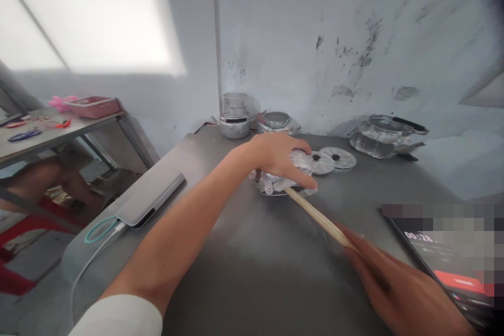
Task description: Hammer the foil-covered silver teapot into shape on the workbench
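Observation:
My left hand (pixel 275 155) reaches over a shiny silver metal piece (pixel 271 182) on the dark grey table, thumb and fingers spread around it. The palm hides much of the piece, so I cannot make out its kind. My right hand (pixel 397 278), somewhat blurred, is closed around the near end of a pale wooden stick (pixel 311 212). The stick's far end meets the silver piece just below my left thumb. Two flat silver discs with centre holes (pixel 342 158) lie overlapping, just right of my left hand.
Behind stand a silver pot with a perforated insert (pixel 235 121), another round pot (pixel 275 121) and a large kettle-like vessel (pixel 381 136). A phone (pixel 441 257) lies right, a cabled power bank (pixel 151 202) left. Another person's leg (pixel 43 178) shows under a side table (pixel 51 136).

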The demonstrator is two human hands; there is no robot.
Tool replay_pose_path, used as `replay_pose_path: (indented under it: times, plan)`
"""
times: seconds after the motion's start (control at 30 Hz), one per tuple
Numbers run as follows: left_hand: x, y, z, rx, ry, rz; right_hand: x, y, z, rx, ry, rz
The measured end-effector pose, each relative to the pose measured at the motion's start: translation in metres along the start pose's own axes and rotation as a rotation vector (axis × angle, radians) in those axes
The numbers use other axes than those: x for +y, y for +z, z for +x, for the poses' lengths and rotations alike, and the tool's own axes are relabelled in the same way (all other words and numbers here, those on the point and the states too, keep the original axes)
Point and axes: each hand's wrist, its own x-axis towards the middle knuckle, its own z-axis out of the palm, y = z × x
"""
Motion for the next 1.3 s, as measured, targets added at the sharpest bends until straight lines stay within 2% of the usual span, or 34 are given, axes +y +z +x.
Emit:
replay_pose_path:
  times: [0.33, 0.53, 0.77, 1.0, 1.17, 1.3]
  plan:
    - [0.0034, 0.0020, 0.0011, 0.000, -0.033, 0.041, 0.0020, 0.0067, -0.0065, -0.122, -0.007, -0.105]
    - [0.0000, 0.0041, 0.0033, 0.018, -0.014, 0.016, -0.0011, 0.0003, -0.0050, -0.070, 0.007, -0.092]
    - [0.0002, 0.0031, 0.0024, 0.015, -0.001, 0.000, 0.0006, 0.0059, -0.0059, -0.135, -0.015, -0.091]
    - [0.0007, 0.0028, 0.0024, 0.024, -0.018, 0.004, -0.0023, 0.0041, -0.0073, -0.034, -0.030, -0.133]
    - [0.0002, 0.0027, 0.0023, 0.023, -0.035, -0.006, -0.0035, 0.0048, -0.0064, -0.095, -0.008, -0.099]
    - [-0.0003, 0.0033, 0.0029, 0.026, -0.038, -0.010, -0.0048, 0.0021, -0.0039, -0.080, -0.004, -0.101]
